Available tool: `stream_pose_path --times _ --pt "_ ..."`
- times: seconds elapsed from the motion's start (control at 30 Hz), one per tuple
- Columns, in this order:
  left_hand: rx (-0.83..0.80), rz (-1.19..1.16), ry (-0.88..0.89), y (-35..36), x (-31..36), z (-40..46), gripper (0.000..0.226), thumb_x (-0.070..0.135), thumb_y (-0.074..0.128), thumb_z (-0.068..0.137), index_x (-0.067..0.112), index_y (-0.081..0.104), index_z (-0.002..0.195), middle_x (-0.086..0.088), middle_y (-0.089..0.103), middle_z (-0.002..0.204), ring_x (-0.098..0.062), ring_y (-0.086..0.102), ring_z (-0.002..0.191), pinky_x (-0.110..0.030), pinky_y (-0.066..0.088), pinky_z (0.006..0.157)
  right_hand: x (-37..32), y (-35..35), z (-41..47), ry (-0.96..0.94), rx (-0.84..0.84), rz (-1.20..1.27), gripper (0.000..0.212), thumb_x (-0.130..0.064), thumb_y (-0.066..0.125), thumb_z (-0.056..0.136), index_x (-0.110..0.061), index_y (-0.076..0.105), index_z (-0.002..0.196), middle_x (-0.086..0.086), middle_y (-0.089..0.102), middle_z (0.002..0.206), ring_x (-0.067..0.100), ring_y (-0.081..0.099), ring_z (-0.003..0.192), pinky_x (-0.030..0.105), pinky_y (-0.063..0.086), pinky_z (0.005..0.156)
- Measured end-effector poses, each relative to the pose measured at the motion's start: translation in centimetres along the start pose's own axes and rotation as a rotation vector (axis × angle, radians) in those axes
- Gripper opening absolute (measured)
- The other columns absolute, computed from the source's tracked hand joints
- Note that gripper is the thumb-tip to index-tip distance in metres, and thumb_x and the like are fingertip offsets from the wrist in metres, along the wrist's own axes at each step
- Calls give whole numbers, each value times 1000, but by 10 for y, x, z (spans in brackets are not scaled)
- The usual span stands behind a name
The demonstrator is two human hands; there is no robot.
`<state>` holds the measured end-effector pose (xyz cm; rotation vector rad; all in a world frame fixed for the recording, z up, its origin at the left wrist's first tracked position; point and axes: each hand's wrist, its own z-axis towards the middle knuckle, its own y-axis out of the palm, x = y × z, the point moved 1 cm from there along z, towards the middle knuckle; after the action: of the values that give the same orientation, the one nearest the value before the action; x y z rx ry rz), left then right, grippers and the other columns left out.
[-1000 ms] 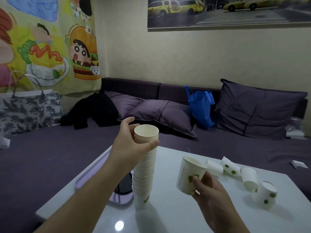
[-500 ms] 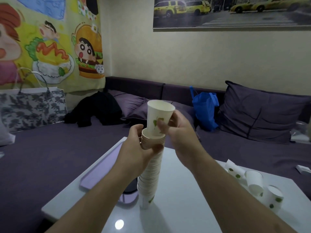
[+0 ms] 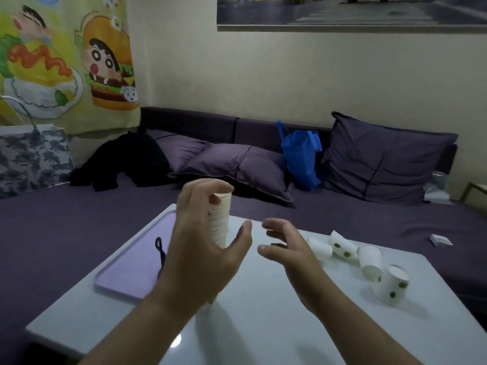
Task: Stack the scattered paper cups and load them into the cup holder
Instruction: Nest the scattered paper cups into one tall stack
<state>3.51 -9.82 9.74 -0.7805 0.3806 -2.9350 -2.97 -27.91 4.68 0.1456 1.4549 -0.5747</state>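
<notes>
Left hand hides, seemingly grips, cup stack; loose cups right.

— Where does the one view look from?
— Head height, close above the white table's near edge, facing forward and down toward the far edge and sofa.

I can read no text, number or brand anywhere from my feed. The cartoon wall hanging at the upper left carries only drawn figures and food, no lettering I can make out. The street photo along the top edge is too dim and cropped for any sign or plate to be legible.
</notes>
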Motion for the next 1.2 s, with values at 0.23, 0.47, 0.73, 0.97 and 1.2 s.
stream_pose_path --times 0.23,0.47,0.73,0.97,1.2 --pt "-396 -166 -394 107 -18 -48 27 13 71 94 31 63 113 18 65 111 -2 67 100 -14 56 76 84 -56 4 195 186 -359 49 -12 73 93 -29 54 134 -8 57 139 10 57 123 28 50 97" --pt "-517 -204 -763 199 -63 -72 18 19 62 100 29 63 116 17 67 115 1 64 99 -13 47 69 134 -106 78 122 168 -1046 79 -10 70 87 -17 33 156 0 38 156 28 42 131 35 45 103" --pt "-572 -197 -884 236 -88 -89 27 15 65 98 30 59 120 16 65 118 -4 65 105 -17 50 66 163 -114 128 177 81 -1484 48 -18 65 87 -14 50 132 8 59 137 34 44 131 41 38 110" --pt "-550 -400 -1070 238 -78 -90 62 34 81 90 30 44 140 10 59 131 -4 65 104 -12 51 60 151 -112 91 256 162 -686 38 -23 75 85 -20 59 121 -4 61 110 22 58 104 34 50 83" --pt "-472 -481 -1112 227 -58 -79 108 68 82 57 26 44 149 -2 62 133 -27 69 113 -49 60 97 127 -110 41 204 -213 -390 58 -15 79 75 -30 63 129 -11 68 120 8 64 111 19 50 78"
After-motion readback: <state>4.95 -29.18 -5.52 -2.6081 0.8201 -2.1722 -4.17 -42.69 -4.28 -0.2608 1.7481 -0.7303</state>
